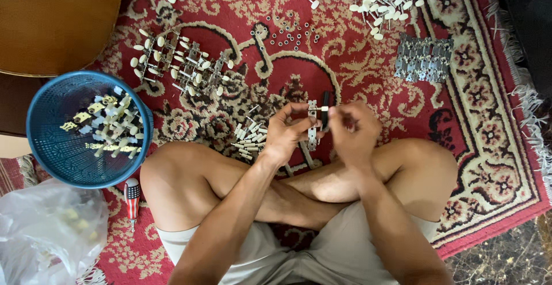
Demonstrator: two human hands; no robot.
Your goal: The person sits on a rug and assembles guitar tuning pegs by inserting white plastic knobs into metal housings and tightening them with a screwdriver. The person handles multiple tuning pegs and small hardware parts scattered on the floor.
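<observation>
I sit cross-legged on a red patterned carpet (356, 66). My left hand (286, 132) grips a narrow metal tuner plate (312, 125), held upright in front of my knees. My right hand (352, 130) pinches a small peg with a cream knob (324, 109) at the plate's upper end; a dark tool handle (326, 102) shows just behind my fingers. Both hands meet at the plate, above a small heap of loose pegs (249, 137) on the carpet.
A blue mesh basket (52, 158) with cream-knobbed parts stands at my left. Assembled tuner sets (181, 64), small washers (290, 35), loose cream-knobbed pegs (388, 6) and stacked metal plates (424, 59) lie ahead. A screwdriver (132, 196) and plastic bag (46, 233) lie near my left knee.
</observation>
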